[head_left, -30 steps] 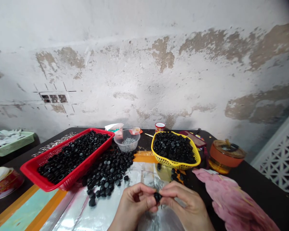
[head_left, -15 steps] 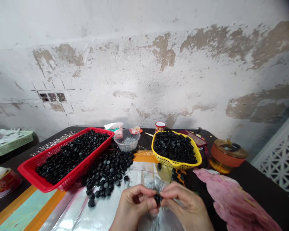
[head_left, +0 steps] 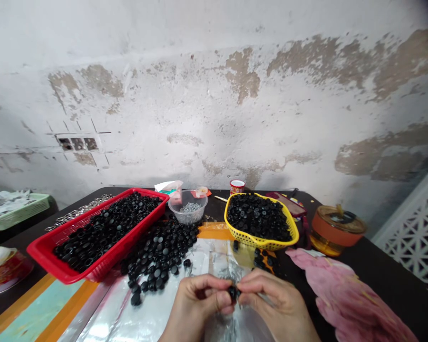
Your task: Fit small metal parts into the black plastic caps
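Between the fingertips of both hands sits a small round black plastic piece (head_left: 232, 292). My left hand (head_left: 203, 304) is closed on it from the left, thumb against the index finger. My right hand (head_left: 271, 301) pinches its right side; the fingers hide most of that end. A pile of black caps (head_left: 160, 256) lies on the plastic-covered table just beyond my left hand. Past my right hand stands a yellow basket (head_left: 292, 232) heaped with black plastic discs.
A red basket (head_left: 46, 249) full of black rings stands at left. Behind the caps is a clear bowl (head_left: 174, 206) of small metal parts. At right lie a pink cloth (head_left: 345, 294) and an amber jar (head_left: 337, 228). A red-and-white tub (head_left: 7, 270) is far left.
The black piece has turned slightly between my fingertips, showing a rounder face. Both hands stay almost in the same place.
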{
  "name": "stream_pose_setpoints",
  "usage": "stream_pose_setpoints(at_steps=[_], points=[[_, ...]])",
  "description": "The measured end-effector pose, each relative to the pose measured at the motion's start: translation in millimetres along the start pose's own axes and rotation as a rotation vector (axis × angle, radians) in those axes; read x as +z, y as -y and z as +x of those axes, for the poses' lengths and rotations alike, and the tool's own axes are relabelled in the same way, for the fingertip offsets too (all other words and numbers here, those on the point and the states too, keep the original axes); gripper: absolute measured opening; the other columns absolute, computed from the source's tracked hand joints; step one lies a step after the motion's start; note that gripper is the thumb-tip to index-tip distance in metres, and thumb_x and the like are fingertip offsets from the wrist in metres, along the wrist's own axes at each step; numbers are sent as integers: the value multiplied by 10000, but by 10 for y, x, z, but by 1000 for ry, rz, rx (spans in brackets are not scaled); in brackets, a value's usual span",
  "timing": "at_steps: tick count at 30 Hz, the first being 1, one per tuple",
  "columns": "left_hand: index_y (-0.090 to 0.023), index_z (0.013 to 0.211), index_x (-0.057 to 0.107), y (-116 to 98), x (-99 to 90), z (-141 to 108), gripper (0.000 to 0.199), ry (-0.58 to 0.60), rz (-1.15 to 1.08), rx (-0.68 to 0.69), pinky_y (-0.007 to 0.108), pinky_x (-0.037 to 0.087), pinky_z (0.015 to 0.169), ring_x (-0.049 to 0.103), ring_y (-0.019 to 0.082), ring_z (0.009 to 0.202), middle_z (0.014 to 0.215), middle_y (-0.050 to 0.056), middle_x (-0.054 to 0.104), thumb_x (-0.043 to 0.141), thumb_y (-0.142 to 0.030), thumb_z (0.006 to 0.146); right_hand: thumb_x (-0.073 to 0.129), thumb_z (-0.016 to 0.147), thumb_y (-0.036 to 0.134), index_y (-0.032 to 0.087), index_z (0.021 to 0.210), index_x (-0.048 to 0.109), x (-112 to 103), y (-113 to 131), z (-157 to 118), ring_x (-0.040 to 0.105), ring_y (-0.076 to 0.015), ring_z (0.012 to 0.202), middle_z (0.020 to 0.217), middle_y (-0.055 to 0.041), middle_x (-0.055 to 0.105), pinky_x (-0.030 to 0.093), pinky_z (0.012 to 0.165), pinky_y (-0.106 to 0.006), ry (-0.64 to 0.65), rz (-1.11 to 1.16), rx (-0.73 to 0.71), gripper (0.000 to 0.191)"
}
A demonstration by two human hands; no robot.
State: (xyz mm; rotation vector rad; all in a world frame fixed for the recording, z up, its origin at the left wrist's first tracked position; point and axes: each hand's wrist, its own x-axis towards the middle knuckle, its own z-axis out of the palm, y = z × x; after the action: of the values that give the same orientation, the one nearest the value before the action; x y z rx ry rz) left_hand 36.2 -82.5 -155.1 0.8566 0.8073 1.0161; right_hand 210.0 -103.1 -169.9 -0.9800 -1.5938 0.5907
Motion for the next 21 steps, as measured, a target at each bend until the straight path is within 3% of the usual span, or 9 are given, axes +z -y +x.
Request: stream_pose_setpoints(at_steps=[21], points=[[-112,718,770,83,-25,8,323,6,-28,3,212,461,527,605,112,482,519,67,699,907,-325,516,739,789,164,208,737,703,48,-10,-33,674,-149,656,717,-2,689,533,617,-208,-32,29,1,76]])
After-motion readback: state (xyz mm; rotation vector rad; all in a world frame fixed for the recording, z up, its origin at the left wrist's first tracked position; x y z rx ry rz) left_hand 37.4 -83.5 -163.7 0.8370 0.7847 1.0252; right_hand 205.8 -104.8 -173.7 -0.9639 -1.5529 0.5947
